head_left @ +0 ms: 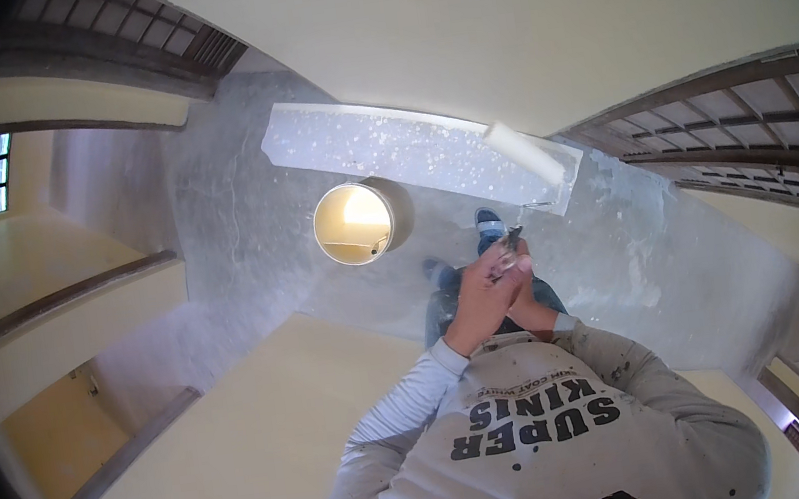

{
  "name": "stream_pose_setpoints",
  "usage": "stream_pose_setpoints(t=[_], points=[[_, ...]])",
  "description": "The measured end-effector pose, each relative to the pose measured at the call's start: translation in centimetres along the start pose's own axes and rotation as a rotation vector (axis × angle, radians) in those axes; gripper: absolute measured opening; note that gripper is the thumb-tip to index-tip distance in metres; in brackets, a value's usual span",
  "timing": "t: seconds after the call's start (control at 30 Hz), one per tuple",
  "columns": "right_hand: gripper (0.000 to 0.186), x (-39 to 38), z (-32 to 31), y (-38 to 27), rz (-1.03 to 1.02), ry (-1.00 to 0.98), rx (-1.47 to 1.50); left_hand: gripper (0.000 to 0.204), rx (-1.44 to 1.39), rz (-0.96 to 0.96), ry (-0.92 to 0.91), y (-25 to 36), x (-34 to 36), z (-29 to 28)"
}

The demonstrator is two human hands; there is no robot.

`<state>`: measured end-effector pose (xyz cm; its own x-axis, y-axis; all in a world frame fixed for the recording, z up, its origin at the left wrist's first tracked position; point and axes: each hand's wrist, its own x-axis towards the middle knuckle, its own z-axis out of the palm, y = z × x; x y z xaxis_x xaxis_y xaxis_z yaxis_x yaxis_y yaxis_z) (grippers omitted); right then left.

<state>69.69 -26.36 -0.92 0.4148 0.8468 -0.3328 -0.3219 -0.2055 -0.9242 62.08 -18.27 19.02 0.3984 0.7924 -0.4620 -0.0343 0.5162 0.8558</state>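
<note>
Close together in front of my body, my left hand (483, 297) and my right hand (529, 305) are both closed around the handle of a paint roller. The dark end of the handle shows above my fingers; the grip itself is mostly covered by them. Beyond my hands is the paint roller's long white sleeve (524, 154), over the right end of a pale, paint-spotted sheet (386, 148) along the foot of the wall. Whether the sleeve touches the sheet or the wall, I cannot tell. A thin metal frame shows at its near end.
Left of my feet stands a round cream bucket (327, 221) with pale contents and a thin bar across it. A cream wall (530, 10) rises ahead, and a low cream wall (333, 359) is behind on the left. Dark-framed windows (747, 128) are at right.
</note>
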Motion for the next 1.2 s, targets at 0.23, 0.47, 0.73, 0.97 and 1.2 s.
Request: stream_pose_setpoints(t=[0.23,0.47,0.73,0.97,1.2], points=[[0.031,2.8,7.4,-1.7,0.191,0.037,-0.155,0.038,0.222,0.123,0.361,-2.5,-5.4,-7.0],[0.035,12.9,16.1,-6.1,-0.168,0.096,-0.534,0.043,0.116,0.106,0.538,-5.3,-9.2,-12.1],[0.039,20.8,21.2,-4.8,-0.309,0.267,-0.399,0.042,0.147,0.012,0.660,-7.8,-11.5,-13.9],[0.039,25.1,17.1,6.4,-0.057,0.295,-0.442,0.044,0.124,0.058,0.701,-7.5,-11.3,-14.2],[0.034,19.5,12.6,5.0,0.070,0.249,-0.156,0.044,0.114,0.103,0.745,-9.1,-12.4,-15.1]])
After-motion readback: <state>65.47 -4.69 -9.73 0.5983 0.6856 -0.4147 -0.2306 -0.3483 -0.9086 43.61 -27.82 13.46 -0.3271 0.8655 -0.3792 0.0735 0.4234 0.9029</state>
